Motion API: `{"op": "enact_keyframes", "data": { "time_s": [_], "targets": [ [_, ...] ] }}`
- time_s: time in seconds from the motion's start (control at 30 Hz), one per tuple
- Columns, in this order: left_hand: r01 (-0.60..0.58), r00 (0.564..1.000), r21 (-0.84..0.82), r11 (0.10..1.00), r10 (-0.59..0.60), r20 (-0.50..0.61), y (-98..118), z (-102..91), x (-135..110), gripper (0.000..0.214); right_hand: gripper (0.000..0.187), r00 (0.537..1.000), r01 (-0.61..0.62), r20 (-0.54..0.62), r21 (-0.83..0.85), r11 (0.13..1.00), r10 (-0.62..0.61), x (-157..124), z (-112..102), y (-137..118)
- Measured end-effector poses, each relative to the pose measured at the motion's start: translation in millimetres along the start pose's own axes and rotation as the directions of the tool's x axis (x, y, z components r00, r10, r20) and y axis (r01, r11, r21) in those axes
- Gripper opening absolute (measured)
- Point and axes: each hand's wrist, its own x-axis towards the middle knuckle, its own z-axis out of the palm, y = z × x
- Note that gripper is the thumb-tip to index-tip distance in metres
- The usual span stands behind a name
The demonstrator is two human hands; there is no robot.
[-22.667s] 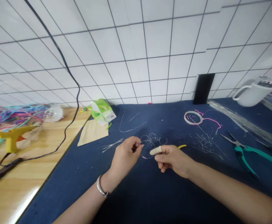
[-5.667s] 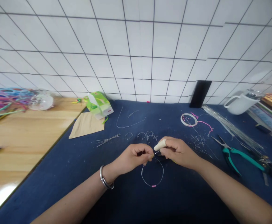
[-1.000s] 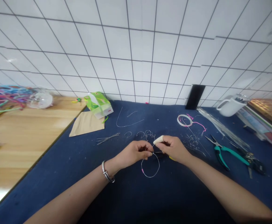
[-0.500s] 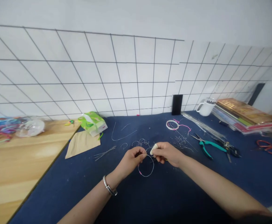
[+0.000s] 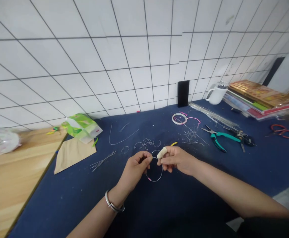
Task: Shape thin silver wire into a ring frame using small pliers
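Between my hands hangs a thin wire ring [image 5: 155, 181] with a small pink section on its lower left. My left hand [image 5: 137, 167] pinches the ring's upper left between thumb and forefinger. My right hand [image 5: 177, 160], with a pale finger cover [image 5: 162, 152] on one finger, pinches the wire at the upper right. A smaller wire loop rises between the fingertips. Just behind my right hand lies something yellow [image 5: 174, 143], mostly hidden. Curled wire pieces [image 5: 147, 144] lie on the dark blue cloth [image 5: 184, 205] beyond my hands.
At the right lie teal-handled pliers [image 5: 218, 138], red-handled scissors [image 5: 282, 131], wire bundles [image 5: 213, 115] and stacked books [image 5: 260, 97]. A white mug [image 5: 217, 94] stands behind. A round white frame with pink beads [image 5: 179, 119] lies mid-back. At left are a tan cloth [image 5: 73, 153] and green tissue pack [image 5: 81, 127].
The head view has tilted down and shifted right. My right fingers have opened out slightly around the wire, and more of the yellow thing shows behind that hand.
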Motion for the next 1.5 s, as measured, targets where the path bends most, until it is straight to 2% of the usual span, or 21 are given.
{"op": "enact_keyframes", "data": {
  "time_s": [0.13, 0.2, 0.3, 0.4, 0.53, 0.6, 0.7, 0.8, 0.97, 1.1, 1.3, 1.5],
  "targets": [
    [0.063, 0.998, -0.013, 0.998, -0.063, -0.028, -3, -3.2, 3, 0.023, 0.023, 0.998, -0.037, -0.039, 0.100, 0.994, 0.041, 7, 1, 3],
    [0.092, 0.996, 0.056, 0.994, -0.092, -0.007, 1, -9.3, 6, 0.022, 0.021, 0.996, -0.061, -0.052, 0.145, 0.988, 0.069, 13, 3, 5],
    [0.090, 0.993, 0.230, 0.969, -0.104, 0.049, 18, -22.4, 13, 0.017, 0.021, 0.993, -0.098, -0.043, 0.179, 0.979, 0.107, 25, 9, 9],
    [-0.015, 0.998, 0.420, 0.907, -0.009, 0.055, 43, -34.7, 18, 0.013, 0.023, 0.994, -0.102, -0.024, 0.207, 0.973, 0.110, 35, 17, 13],
    [-0.070, 0.994, 0.484, 0.872, 0.100, -0.037, 65, -42.1, 22, 0.013, 0.029, 0.996, -0.057, -0.053, 0.313, 0.948, 0.078, 38, 23, 18],
    [-0.048, 0.986, 0.457, 0.888, 0.114, -0.119, 64, -40.7, 24, 0.014, 0.030, 0.995, -0.028, -0.078, 0.313, 0.949, 0.055, 35, 24, 19],
    [-0.027, 0.971, 0.442, 0.897, 0.128, -0.202, 53, -32.8, 27, 0.015, 0.023, 0.996, 0.009, -0.093, 0.201, 0.980, 0.010, 28, 27, 21],
    [-0.090, 0.953, 0.517, 0.851, 0.225, -0.204, 45, -20.9, 30, 0.013, 0.025, 0.998, 0.029, -0.062, 0.108, 0.994, -0.023, 24, 35, 22],
    [-0.155, 0.918, 0.654, 0.741, 0.353, -0.182, 46, -4.5, 32, 0.013, 0.025, 0.992, 0.078, -0.112, 0.122, 0.989, -0.065, 24, 40, 27],
    [-0.156, 0.918, 0.640, 0.752, 0.350, -0.188, 46, -1.8, 30, 0.013, 0.025, 0.988, 0.089, -0.137, 0.125, 0.988, -0.072, 24, 38, 30],
    [-0.107, 0.927, 0.549, 0.829, 0.283, -0.246, 38, -11.9, 26, 0.013, 0.022, 0.982, 0.058, -0.181, 0.066, 0.996, -0.046, 22, 36, 28],
    [0.003, 0.962, 0.329, 0.944, 0.087, -0.260, 23, -24.1, 23, 0.015, 0.025, 0.985, 0.024, -0.170, -0.073, 0.997, -0.036, 21, 32, 26]
  ]
}}
